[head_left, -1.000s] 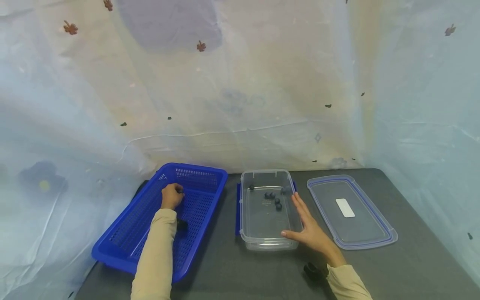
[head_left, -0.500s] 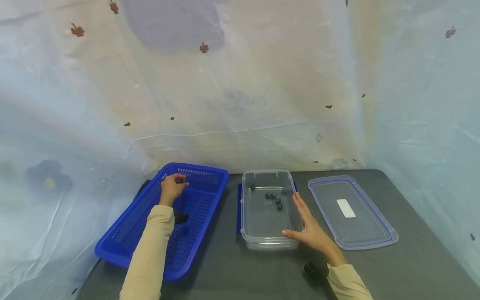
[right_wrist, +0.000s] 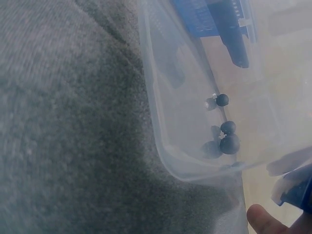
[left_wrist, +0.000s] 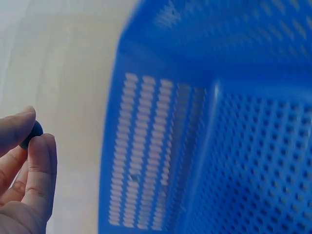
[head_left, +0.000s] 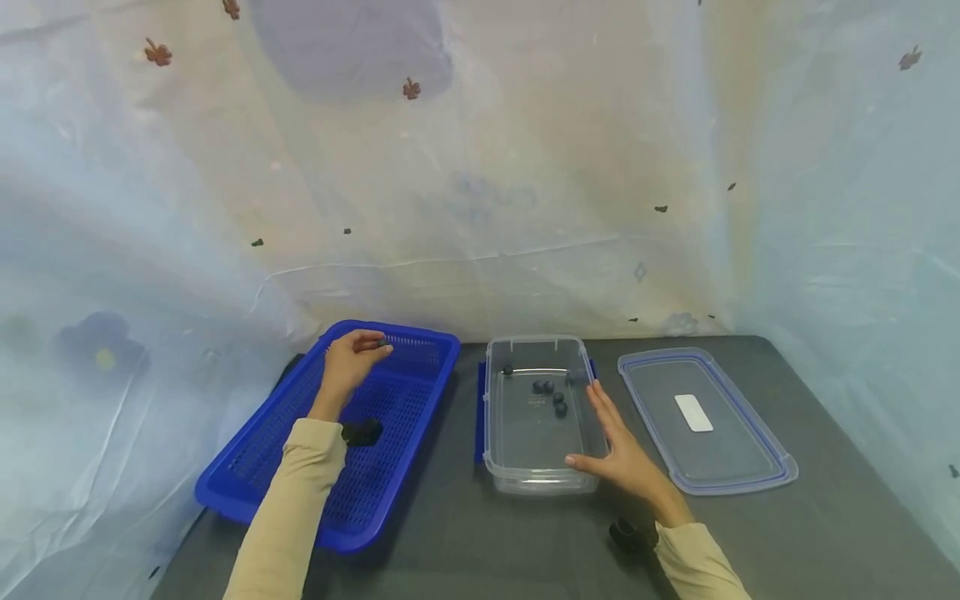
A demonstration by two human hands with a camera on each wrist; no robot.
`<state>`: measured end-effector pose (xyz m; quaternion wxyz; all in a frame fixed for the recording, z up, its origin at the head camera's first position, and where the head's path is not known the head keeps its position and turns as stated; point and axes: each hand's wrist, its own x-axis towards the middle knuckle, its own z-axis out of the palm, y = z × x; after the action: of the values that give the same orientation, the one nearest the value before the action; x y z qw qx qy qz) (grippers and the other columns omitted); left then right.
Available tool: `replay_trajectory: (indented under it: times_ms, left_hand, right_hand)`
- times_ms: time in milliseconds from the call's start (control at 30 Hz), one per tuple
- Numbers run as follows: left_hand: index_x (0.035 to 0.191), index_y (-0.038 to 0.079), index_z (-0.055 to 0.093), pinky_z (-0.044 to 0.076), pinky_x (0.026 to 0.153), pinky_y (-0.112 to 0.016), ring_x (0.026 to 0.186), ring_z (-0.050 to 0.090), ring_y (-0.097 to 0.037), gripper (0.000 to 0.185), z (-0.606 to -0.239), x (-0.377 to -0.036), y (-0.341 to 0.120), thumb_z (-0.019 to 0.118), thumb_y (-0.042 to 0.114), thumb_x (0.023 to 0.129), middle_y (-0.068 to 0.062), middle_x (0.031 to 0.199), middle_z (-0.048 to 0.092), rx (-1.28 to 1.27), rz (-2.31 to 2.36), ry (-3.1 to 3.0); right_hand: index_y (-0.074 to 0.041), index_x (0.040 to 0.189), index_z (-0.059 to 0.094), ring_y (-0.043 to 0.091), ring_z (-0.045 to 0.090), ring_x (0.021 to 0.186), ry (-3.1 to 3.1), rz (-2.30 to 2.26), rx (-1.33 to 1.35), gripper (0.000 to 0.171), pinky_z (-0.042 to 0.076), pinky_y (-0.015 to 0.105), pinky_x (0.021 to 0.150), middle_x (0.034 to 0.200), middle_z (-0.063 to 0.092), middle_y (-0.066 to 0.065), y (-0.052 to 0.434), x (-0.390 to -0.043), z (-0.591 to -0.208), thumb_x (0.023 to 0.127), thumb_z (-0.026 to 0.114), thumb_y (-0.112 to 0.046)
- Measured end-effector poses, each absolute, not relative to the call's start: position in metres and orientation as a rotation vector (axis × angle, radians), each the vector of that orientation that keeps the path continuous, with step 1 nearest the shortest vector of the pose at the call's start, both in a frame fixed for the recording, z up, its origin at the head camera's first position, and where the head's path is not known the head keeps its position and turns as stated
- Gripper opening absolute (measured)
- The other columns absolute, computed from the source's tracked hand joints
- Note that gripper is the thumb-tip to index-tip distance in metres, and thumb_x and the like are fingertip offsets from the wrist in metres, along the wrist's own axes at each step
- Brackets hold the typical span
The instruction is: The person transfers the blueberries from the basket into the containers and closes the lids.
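Now | left grip (head_left: 351, 363) pinches dark ball (head_left: 383, 342) (above blue basket (head_left: 420, 392)) | right grip (head_left: 617, 450) flat against clear tub (head_left: 525, 479)

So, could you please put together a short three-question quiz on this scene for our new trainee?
1. True or false: the lid is on the clear container.
2. What does the left hand pinch?
A. a small dark ball
B. a spoon
C. the lid
3. Which thing does the right hand rest against?

Key:
1. False; it lies on the table beside it.
2. A
3. The clear container's side.
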<state>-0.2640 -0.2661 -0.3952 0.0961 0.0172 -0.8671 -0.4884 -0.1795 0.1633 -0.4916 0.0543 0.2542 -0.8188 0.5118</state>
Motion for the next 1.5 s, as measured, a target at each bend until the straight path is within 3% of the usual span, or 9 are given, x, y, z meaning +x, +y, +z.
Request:
replay_trajectory:
  times_ms: [233,500,733,933,1133,1300,1500]
  left_hand:
    - [0.126,0.0,0.059,0.044,0.096,-0.047,0.115,0.056,-0.031,0.042,-0.384,-0.251,-0.238,0.07,0.021,0.091,-0.019,0.122,0.059,-0.089,-1.631,-2.539]
    - [0.118,0.003,0.065,0.047,0.089,-0.043,0.105,0.059,-0.027,0.036,-0.384,-0.241,-0.201,0.073,0.023,0.089,-0.015,0.114,0.063,-0.257,-1.677,-2.542]
    - [0.115,0.004,0.067,0.05,0.086,-0.043,0.1,0.061,-0.025,0.032,-0.384,-0.238,-0.167,0.074,0.02,0.088,-0.011,0.108,0.065,-0.309,-1.767,-2.506]
    - [0.114,0.003,0.068,0.051,0.085,-0.04,0.096,0.063,-0.023,0.03,-0.39,-0.242,-0.133,0.074,0.015,0.088,-0.009,0.105,0.067,-0.374,-1.817,-2.501]
    - [0.112,0.003,0.068,0.05,0.086,-0.044,0.096,0.063,-0.023,0.029,-0.4,-0.248,-0.102,0.075,0.011,0.085,-0.01,0.105,0.067,-0.373,-1.927,-2.499]
    - [0.112,-0.001,0.067,0.052,0.083,-0.039,0.096,0.064,-0.024,0.029,-0.407,-0.258,-0.08,0.074,0.006,0.085,-0.016,0.108,0.066,-0.393,-2.016,-2.469]
    - [0.11,0.001,0.067,0.051,0.085,-0.039,0.099,0.059,-0.023,0.028,-0.414,-0.271,-0.062,0.074,0.004,0.084,-0.017,0.114,0.062,-0.26,-2.086,-2.447]
  right_hand:
    - [-0.007,0.155,0.014,0.046,0.009,0.141,-2.492,1.534,0.762,0.11,0.023,0.071,0.1,0.16,0.002,0.016,0.167,-0.181,-0.492,0.071,0.084,-0.019]
    - [-0.005,0.155,0.013,0.049,0.011,0.14,-2.475,1.546,0.767,0.111,0.024,0.072,0.097,0.159,0.003,0.02,0.169,-0.178,-0.499,0.071,0.084,-0.016]
    - [-0.011,0.156,0.014,0.046,0.008,0.141,-2.476,1.544,0.75,0.11,0.023,0.069,0.101,0.16,0.003,0.017,0.167,-0.176,-0.498,0.071,0.084,-0.019]
    - [-0.01,0.156,0.013,0.048,0.008,0.141,-2.481,1.525,0.746,0.11,0.022,0.069,0.101,0.16,0.002,0.018,0.167,-0.176,-0.498,0.072,0.083,-0.021]
    - [-0.01,0.156,0.013,0.048,0.008,0.141,-2.478,1.537,0.753,0.11,0.022,0.07,0.1,0.16,0.002,0.019,0.168,-0.177,-0.497,0.072,0.083,-0.02]
    - [-0.011,0.156,0.013,0.048,0.008,0.141,-2.475,1.548,0.749,0.11,0.022,0.07,0.1,0.16,0.002,0.018,0.169,-0.178,-0.498,0.072,0.083,-0.02]
    - [-0.013,0.156,0.014,0.048,0.009,0.141,-2.457,1.572,0.758,0.11,0.023,0.073,0.097,0.16,0.002,0.017,0.167,-0.177,-0.497,0.072,0.083,-0.018]
